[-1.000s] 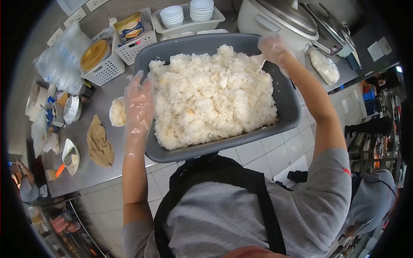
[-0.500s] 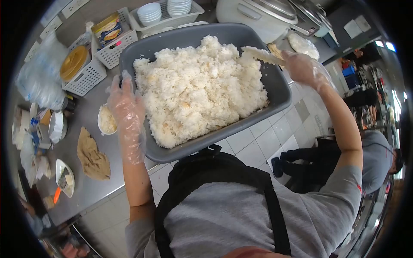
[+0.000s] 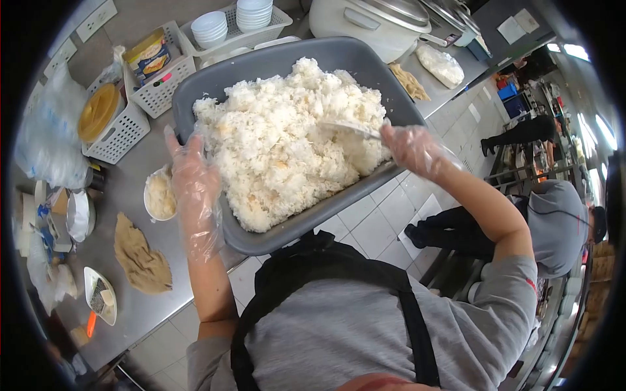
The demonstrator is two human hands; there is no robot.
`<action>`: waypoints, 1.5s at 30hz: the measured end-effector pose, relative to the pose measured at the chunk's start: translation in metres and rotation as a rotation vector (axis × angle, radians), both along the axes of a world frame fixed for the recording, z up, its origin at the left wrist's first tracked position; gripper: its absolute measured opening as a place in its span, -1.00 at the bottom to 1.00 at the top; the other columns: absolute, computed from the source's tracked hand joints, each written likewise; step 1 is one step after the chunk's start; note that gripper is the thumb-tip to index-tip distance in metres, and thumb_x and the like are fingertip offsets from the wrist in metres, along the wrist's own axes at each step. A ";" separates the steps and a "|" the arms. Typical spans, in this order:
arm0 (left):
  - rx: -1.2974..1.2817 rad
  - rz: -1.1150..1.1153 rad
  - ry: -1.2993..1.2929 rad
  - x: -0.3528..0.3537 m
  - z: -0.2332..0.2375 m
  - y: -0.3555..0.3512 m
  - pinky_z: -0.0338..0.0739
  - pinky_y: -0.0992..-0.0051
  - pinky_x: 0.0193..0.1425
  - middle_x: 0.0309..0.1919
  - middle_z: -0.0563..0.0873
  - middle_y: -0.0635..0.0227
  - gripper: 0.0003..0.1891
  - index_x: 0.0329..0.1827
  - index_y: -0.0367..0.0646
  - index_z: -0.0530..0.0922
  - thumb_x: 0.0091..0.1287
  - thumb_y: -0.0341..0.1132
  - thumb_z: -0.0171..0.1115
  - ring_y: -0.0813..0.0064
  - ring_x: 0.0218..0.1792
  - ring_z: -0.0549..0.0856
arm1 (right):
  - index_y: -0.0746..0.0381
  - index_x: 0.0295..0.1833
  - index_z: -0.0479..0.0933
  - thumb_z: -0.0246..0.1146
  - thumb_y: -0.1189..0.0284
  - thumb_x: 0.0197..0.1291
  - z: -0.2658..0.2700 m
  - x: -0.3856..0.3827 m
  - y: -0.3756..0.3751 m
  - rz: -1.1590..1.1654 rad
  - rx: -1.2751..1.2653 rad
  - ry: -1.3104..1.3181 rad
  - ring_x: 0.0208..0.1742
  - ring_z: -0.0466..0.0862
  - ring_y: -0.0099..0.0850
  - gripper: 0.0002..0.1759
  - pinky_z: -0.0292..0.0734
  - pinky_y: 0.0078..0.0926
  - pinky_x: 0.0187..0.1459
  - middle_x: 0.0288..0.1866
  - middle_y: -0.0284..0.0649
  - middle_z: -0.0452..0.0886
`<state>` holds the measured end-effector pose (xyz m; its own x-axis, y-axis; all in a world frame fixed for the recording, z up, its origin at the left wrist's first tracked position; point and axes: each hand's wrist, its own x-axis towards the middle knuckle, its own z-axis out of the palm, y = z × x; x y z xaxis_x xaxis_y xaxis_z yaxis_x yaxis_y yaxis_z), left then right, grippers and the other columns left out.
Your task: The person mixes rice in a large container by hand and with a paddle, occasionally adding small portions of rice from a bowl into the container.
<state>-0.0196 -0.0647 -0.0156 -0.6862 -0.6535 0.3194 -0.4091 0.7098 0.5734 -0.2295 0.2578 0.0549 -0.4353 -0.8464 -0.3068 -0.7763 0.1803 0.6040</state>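
Head view. Found grey tub (image 3: 274, 58) mid-frame, heaped with cooked rice (image 3: 280, 143), hanging over steel counter (image 3: 127, 173) edge at 5 o'clock. Saw gloved left hand (image 3: 189, 176) flat, fingers spread wide, pressed on tub's 9 o'clock rim. Saw gloved right hand (image 3: 412, 151) at tub's 4 o'clock, closed round white paddle (image 3: 349, 127), blade dug into rice. Noted small rice bowl (image 3: 160, 195) just beside left hand, rice cooker (image 3: 372, 23) at 1 o'clock.

Grey short-sleeved shirt (image 3: 339, 339); black apron straps (image 3: 411, 326); clear plastic gloves (image 3: 190, 179)
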 end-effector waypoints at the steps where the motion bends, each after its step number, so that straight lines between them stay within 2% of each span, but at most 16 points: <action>1: 0.059 -0.003 -0.005 0.001 0.003 0.003 0.52 0.27 0.10 0.48 0.08 -0.04 -0.44 0.22 -0.08 0.47 0.05 -0.50 0.12 0.00 0.11 0.57 | 0.25 -0.13 0.37 -0.02 0.40 0.34 -0.006 -0.016 -0.008 -0.025 0.005 0.021 -0.51 0.67 -0.28 -0.85 0.54 -0.32 -0.56 -0.53 -0.24 0.61; 3: 0.158 -0.009 -0.007 0.000 0.014 0.005 0.44 0.33 0.19 0.47 0.11 -0.08 -0.45 0.19 -0.14 0.50 0.02 -0.52 0.10 -0.01 0.28 0.45 | 0.26 -0.15 0.39 -0.02 0.38 0.34 -0.018 -0.044 -0.019 -0.018 -0.041 0.024 -0.49 0.68 -0.27 -0.83 0.56 -0.30 -0.52 -0.52 -0.22 0.62; 8: 0.033 0.035 0.002 0.001 -0.008 -0.003 0.52 0.31 0.11 0.48 0.11 0.02 -0.43 0.20 -0.07 0.50 0.02 -0.52 0.14 0.03 0.12 0.58 | 0.30 -0.17 0.48 -0.02 0.28 0.36 -0.012 -0.084 -0.033 -0.189 -0.217 -0.119 -0.42 0.70 -0.26 -0.70 0.57 -0.29 -0.49 -0.49 -0.20 0.63; 12: 0.039 0.039 0.026 -0.001 -0.009 -0.003 0.53 0.31 0.11 0.47 0.16 0.07 -0.46 0.20 -0.04 0.51 0.05 -0.49 0.18 0.07 0.08 0.61 | 0.32 -0.18 0.50 -0.01 0.10 0.38 -0.021 -0.121 -0.007 0.068 -0.194 0.138 -0.48 0.65 -0.23 -0.54 0.51 -0.29 -0.55 -0.54 -0.24 0.60; 13: -0.142 0.056 0.042 0.000 -0.008 -0.001 0.52 0.30 0.12 0.43 0.22 0.08 -0.47 0.19 -0.05 0.51 0.06 -0.48 0.19 0.08 0.08 0.61 | 0.33 -0.22 0.51 -0.01 0.06 0.38 -0.013 -0.119 0.003 0.440 -0.128 0.535 -0.51 0.61 -0.24 -0.50 0.46 -0.29 -0.60 -0.57 -0.21 0.57; 15: -0.502 0.093 0.050 0.007 -0.007 0.006 0.50 0.30 0.13 0.37 0.35 0.10 -0.50 0.17 -0.07 0.52 0.08 -0.45 0.21 0.11 0.06 0.61 | 0.29 -0.22 0.53 -0.02 0.13 0.40 0.008 -0.129 0.020 0.288 -0.190 0.179 -0.47 0.63 -0.23 -0.56 0.48 -0.25 -0.55 -0.52 -0.16 0.60; 18: -0.410 -0.225 0.164 0.019 0.001 0.032 0.46 0.30 0.17 0.23 0.50 0.11 -0.53 0.17 -0.12 0.50 0.14 -0.36 0.22 0.11 0.08 0.58 | 0.21 -0.20 0.57 -0.03 0.25 0.39 0.062 -0.086 0.000 -0.003 -0.261 -0.210 -0.40 0.64 -0.20 -0.68 0.52 -0.20 -0.42 -0.43 -0.12 0.63; 20: 0.182 -0.306 -0.169 0.017 0.018 0.062 0.44 0.29 0.21 0.13 0.56 0.11 -0.51 0.17 -0.17 0.49 0.17 -0.21 0.25 0.07 0.08 0.55 | 0.15 -0.19 0.59 -0.02 0.32 0.36 0.067 -0.072 -0.005 -0.093 -0.216 -0.336 -0.37 0.65 -0.17 -0.73 0.54 -0.16 -0.33 -0.37 -0.12 0.65; 23: 0.416 -0.474 -0.528 -0.004 0.024 0.065 0.39 0.29 0.27 0.15 0.53 0.02 -0.31 0.27 -0.25 0.39 0.12 -0.04 0.32 0.02 0.14 0.51 | 0.18 -0.12 0.56 0.00 0.38 0.32 0.022 -0.069 -0.017 -0.276 -0.006 -0.385 -0.43 0.64 -0.23 -0.77 0.57 -0.24 -0.36 -0.43 -0.14 0.61; 28: 0.266 -0.489 -0.534 -0.011 0.003 0.067 0.23 0.33 0.42 0.24 0.38 -0.26 0.15 0.44 -0.45 0.00 -0.12 -0.07 0.52 -0.06 0.30 0.38 | 0.19 -0.04 0.52 -0.06 0.13 0.38 -0.004 -0.028 -0.060 -0.286 0.024 -0.590 -0.22 0.64 -0.19 -0.60 0.53 -0.20 -0.13 -0.25 -0.04 0.62; 30: 0.397 -0.478 -0.488 -0.009 0.000 0.067 0.20 0.32 0.43 0.28 0.34 -0.31 0.20 0.45 -0.47 -0.07 -0.14 -0.10 0.55 -0.07 0.34 0.34 | 0.22 -0.11 0.54 -0.01 0.19 0.35 -0.045 -0.047 -0.052 -0.137 -0.073 -0.755 -0.17 0.63 -0.18 -0.65 0.52 -0.22 -0.11 -0.24 -0.03 0.60; 33: 0.251 -0.495 -0.387 -0.010 -0.005 0.070 0.18 0.32 0.44 0.31 0.30 -0.32 0.28 0.46 -0.49 -0.21 -0.14 -0.11 0.56 -0.03 0.37 0.31 | 0.26 -0.38 0.55 0.09 0.36 0.20 -0.141 -0.073 -0.045 0.282 -0.287 -0.526 -0.50 0.60 -0.31 -0.77 0.48 -0.28 -0.58 -0.54 -0.19 0.53; 36: 0.659 -0.491 -0.473 -0.022 0.018 0.071 0.02 0.39 0.51 0.40 0.09 -0.34 0.34 0.45 -0.50 -0.28 -0.13 -0.03 0.57 -0.04 0.46 0.12 | 0.20 -0.47 0.57 0.12 0.36 0.11 -0.159 -0.077 -0.038 0.522 -0.386 -0.472 -0.38 0.64 -0.25 -0.79 0.52 -0.18 -0.40 -0.53 -0.15 0.55; 39: 0.611 -0.312 -0.498 -0.039 0.016 0.091 0.14 0.40 0.46 0.38 0.20 -0.26 0.24 0.47 -0.47 -0.25 -0.06 -0.17 0.53 0.05 0.42 0.25 | 0.22 -0.47 0.55 0.13 0.33 0.09 -0.101 -0.059 -0.037 0.489 -0.317 -0.590 -0.32 0.63 -0.22 -0.78 0.52 -0.20 -0.30 -0.49 -0.14 0.55; 41: 0.677 -0.459 -0.211 -0.043 0.010 0.098 0.23 0.42 0.41 0.33 0.29 -0.17 0.16 0.47 -0.44 -0.24 -0.02 -0.29 0.46 0.15 0.36 0.34 | 0.22 -0.44 0.53 0.14 0.29 0.09 -0.085 -0.052 -0.026 0.262 -0.626 -0.946 -0.30 0.62 -0.19 -0.77 0.52 -0.21 -0.26 -0.46 -0.13 0.54; 45: 0.676 -0.492 -0.020 -0.061 0.024 0.108 0.36 0.44 0.30 0.25 0.41 0.02 0.03 0.49 -0.38 -0.21 0.02 -0.49 0.30 0.31 0.24 0.45 | 0.24 -0.20 0.45 0.11 0.34 0.20 -0.025 -0.053 -0.017 0.074 -0.510 -0.661 -0.17 0.60 -0.18 -0.81 0.54 -0.25 -0.02 -0.23 -0.10 0.58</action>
